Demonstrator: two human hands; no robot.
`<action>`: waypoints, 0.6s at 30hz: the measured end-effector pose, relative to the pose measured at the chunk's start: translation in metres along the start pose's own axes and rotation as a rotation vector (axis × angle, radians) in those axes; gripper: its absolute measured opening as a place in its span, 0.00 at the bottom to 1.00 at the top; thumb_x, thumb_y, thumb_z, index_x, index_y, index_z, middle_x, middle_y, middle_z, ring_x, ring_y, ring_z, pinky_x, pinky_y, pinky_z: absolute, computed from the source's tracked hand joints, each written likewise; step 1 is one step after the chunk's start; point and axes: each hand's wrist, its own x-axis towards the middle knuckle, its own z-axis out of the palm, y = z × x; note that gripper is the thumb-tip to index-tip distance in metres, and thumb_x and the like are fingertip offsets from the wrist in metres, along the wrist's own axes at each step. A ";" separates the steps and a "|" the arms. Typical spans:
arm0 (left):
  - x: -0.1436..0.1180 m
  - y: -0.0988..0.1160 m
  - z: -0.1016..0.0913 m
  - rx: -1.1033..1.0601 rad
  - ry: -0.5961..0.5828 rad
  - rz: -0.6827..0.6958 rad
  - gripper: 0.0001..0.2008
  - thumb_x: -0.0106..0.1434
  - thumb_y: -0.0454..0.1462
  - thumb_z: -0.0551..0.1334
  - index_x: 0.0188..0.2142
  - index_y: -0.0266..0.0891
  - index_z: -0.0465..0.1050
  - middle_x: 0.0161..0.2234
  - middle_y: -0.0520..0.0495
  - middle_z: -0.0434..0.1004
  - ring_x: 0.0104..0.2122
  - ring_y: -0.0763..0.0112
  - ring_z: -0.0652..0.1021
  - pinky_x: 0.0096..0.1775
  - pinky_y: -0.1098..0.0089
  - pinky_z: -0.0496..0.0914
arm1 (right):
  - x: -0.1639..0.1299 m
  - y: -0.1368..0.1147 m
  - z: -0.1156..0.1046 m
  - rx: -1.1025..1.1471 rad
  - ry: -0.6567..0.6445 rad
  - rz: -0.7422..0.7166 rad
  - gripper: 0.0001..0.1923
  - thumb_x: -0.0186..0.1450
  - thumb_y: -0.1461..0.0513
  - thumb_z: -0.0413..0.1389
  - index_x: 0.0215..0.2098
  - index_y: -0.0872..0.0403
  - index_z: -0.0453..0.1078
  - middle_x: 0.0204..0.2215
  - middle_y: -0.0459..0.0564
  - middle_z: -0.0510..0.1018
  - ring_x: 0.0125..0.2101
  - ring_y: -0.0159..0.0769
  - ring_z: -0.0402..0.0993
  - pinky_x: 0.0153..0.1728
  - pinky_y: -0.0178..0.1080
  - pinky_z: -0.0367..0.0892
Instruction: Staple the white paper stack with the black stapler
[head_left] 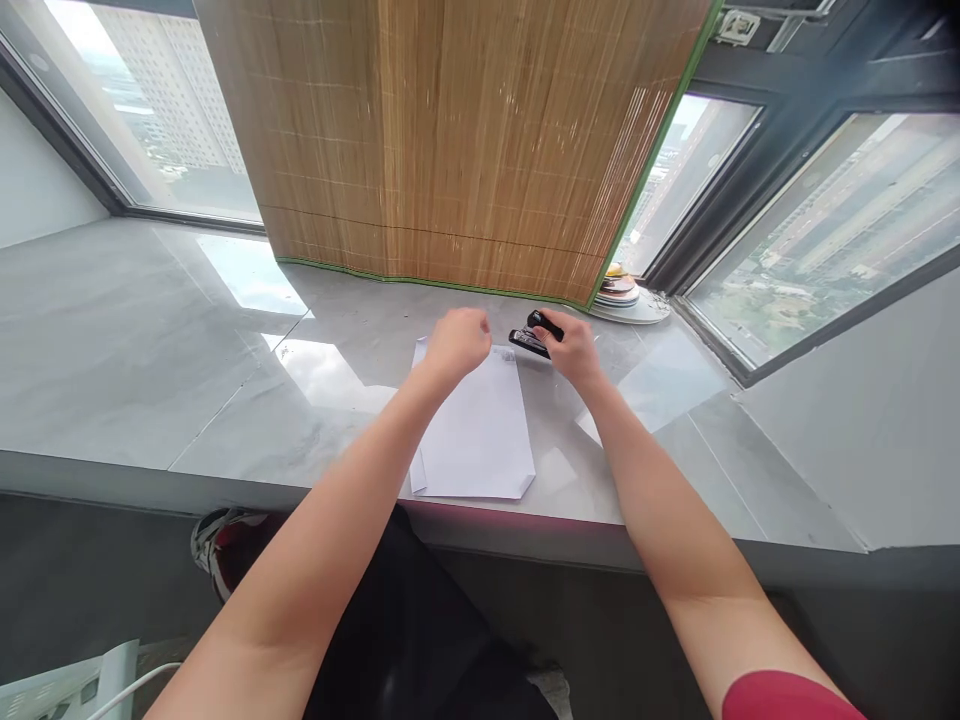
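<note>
Way down left of the white rectangular paper [480, 430], there's a white slotted plastic thing [67, 690], cut off by the frame, so no clue what it is. Up from that, the grey marble-look stone ledge [127, 340] gives loads of room left of the paper. One grey-and-white sneaker [210, 545] sits below-left of it, half behind the left forearm. One brown bamboo blind with green edging [472, 150] hangs just beyond the paper.

The person's left hand [459, 342] is over the paper's far-left corner, fingers curled into a loose fist; can't tell if they're pinching anything. The paper's near edge runs right along the ledge's front lip, so basically zero slack there. Sheet count? Can't tell.

Just off its far-right corner is one small black metal-and-plastic stapler [528, 343], back end pinched between the right hand's [576, 350] thumb and fingers, which hide part of it. Further right of the paper, a stack of round plates [619, 295] is partly behind the blind, so uncountable.
</note>
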 end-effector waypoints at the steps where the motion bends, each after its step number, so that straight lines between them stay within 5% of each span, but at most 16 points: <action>1: 0.006 0.000 0.008 0.057 -0.031 -0.028 0.08 0.71 0.32 0.61 0.45 0.40 0.78 0.52 0.38 0.83 0.55 0.50 0.78 0.53 0.56 0.71 | 0.001 0.006 -0.003 -0.041 -0.004 0.035 0.16 0.69 0.55 0.59 0.49 0.53 0.82 0.45 0.55 0.87 0.47 0.51 0.81 0.55 0.51 0.72; 4: 0.009 -0.010 0.032 0.155 -0.084 -0.059 0.12 0.73 0.35 0.60 0.53 0.38 0.76 0.58 0.34 0.79 0.61 0.47 0.74 0.60 0.51 0.66 | 0.003 0.020 -0.006 -0.117 -0.042 0.103 0.15 0.67 0.57 0.59 0.48 0.52 0.83 0.43 0.54 0.87 0.46 0.51 0.81 0.54 0.51 0.72; 8: 0.000 -0.028 0.055 0.203 -0.139 -0.014 0.11 0.74 0.34 0.58 0.53 0.42 0.75 0.58 0.37 0.78 0.60 0.49 0.74 0.62 0.49 0.64 | 0.001 0.029 -0.002 -0.125 -0.137 0.090 0.14 0.67 0.57 0.60 0.47 0.50 0.84 0.43 0.52 0.87 0.46 0.51 0.82 0.55 0.51 0.73; 18: -0.004 -0.036 0.051 0.181 -0.077 -0.012 0.12 0.73 0.35 0.61 0.54 0.43 0.75 0.58 0.38 0.74 0.61 0.49 0.72 0.62 0.48 0.65 | 0.000 0.020 -0.004 0.013 -0.273 0.028 0.18 0.66 0.59 0.62 0.53 0.51 0.84 0.50 0.51 0.87 0.51 0.51 0.82 0.59 0.51 0.72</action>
